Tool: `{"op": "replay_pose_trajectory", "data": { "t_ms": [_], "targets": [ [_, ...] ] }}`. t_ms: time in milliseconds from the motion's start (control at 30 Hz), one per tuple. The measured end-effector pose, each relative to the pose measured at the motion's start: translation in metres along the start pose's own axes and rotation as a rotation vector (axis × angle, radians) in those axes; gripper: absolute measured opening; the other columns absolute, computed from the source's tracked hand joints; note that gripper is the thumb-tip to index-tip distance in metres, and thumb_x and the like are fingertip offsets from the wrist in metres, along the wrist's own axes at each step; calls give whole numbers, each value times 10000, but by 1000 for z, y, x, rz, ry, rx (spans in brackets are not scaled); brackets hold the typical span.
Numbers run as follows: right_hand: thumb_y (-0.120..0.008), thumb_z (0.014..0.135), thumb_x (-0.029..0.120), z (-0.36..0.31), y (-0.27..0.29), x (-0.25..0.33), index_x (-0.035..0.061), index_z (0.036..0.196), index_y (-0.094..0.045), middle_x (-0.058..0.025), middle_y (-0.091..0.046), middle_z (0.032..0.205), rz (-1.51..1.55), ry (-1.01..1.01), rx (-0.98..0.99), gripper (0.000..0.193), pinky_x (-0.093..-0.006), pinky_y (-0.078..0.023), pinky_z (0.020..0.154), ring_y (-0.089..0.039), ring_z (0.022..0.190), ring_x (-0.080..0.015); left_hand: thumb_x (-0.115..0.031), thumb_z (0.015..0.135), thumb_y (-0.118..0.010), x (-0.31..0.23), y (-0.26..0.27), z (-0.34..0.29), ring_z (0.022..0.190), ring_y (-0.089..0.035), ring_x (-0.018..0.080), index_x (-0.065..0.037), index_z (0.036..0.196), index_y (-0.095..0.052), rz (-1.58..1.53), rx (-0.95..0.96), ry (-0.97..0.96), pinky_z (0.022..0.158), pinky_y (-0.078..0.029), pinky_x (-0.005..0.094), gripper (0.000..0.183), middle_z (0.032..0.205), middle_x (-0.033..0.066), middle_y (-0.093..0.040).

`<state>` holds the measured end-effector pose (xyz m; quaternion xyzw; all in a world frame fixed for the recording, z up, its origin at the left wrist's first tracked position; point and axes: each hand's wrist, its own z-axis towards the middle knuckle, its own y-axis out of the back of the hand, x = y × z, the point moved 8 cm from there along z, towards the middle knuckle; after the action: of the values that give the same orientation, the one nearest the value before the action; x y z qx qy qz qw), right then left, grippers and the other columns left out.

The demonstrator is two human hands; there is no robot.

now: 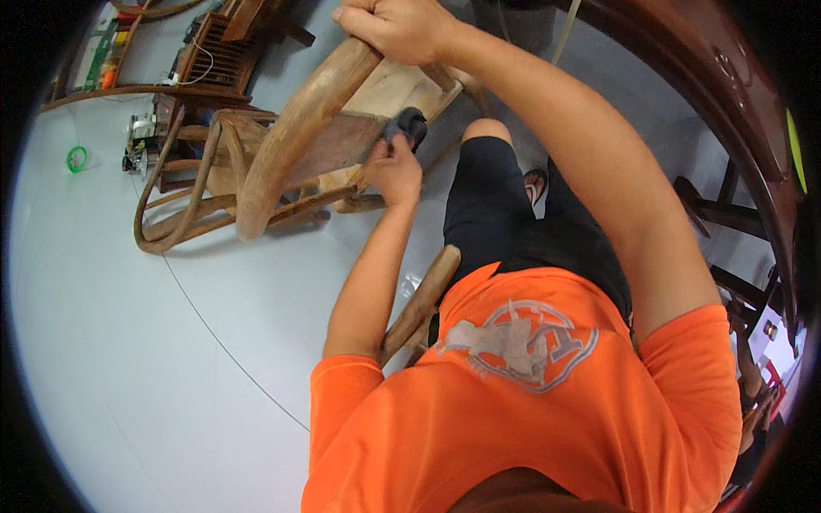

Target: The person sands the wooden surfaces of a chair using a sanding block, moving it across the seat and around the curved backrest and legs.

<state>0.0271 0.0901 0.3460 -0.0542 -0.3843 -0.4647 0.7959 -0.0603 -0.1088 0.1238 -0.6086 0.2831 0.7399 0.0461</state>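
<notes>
In front of me is a worn wooden chair with a thick curved arm slanting up toward the top of the view. My right hand is closed around the upper end of that arm. Below it, my left hand pinches a dark grey cloth against a flat wooden panel of the chair. Part of the cloth is bunched beyond the fingers. My right arm reaches across above my knees, while the left one stretches forward from the shoulder.
A bent-wood chair frame stands left of the panel, beside a small metal machine. A thin cord crosses the pale floor. A green-rimmed cup lies far left. Dark polished furniture curves along the right, and a wooden piece sits beside my hip.
</notes>
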Motion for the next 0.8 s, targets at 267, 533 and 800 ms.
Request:
{"op": "replay_pose_trajectory", "data": {
  "t_ms": [267, 533, 800],
  "targets": [
    [-512, 972, 448, 5, -28, -19, 158, 1005, -829, -143, -773, 985, -219, -140, -4, 430, -461, -540, 967, -712, 1013, -355, -99, 955, -678, 80, -4, 25, 810, -742, 309, 186, 985, -640, -15, -41, 149, 696, -639, 398, 289, 906, 225, -707],
    [-548, 979, 274, 4, -4, 9, 39, 670, -655, -194, -662, 691, -56, 78, -40, 403, -483, -529, 911, -656, 713, -420, 24, 994, -617, -143, 111, -29, 893, -700, 345, 196, 1051, -538, -709, -26, 190, 910, -664, 517, 197, 1135, 257, -618],
    [-536, 983, 260, 14, -9, 15, 24, 695, -654, -232, -655, 725, -69, 150, -20, 391, -498, -463, 1099, -649, 769, -455, 8, 967, -623, 54, 20, 8, 1000, -659, 245, 85, 1116, -600, -507, -157, 437, 816, -644, 394, 170, 1167, 158, -641]
  ]
}}
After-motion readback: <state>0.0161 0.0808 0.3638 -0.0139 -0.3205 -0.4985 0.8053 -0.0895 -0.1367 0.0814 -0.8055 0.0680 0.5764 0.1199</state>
